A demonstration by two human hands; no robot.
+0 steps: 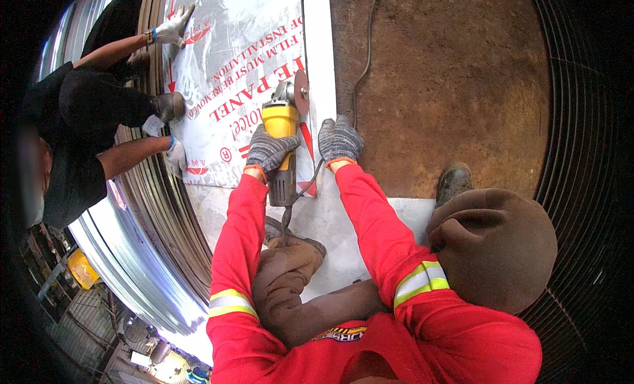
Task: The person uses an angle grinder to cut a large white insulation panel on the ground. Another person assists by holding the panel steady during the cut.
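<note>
Angle grinder (280, 118) is above the right side of the printed panel (244, 50), in your left hand (269, 149), whose fingers wrap around its body. Your right hand (340, 141) is at the white strip (321, 54), its fingers curled; I cannot tell if they pinch the cable (355, 100). At left, a co-worker's far hand (173, 27) touches the panel.
</note>
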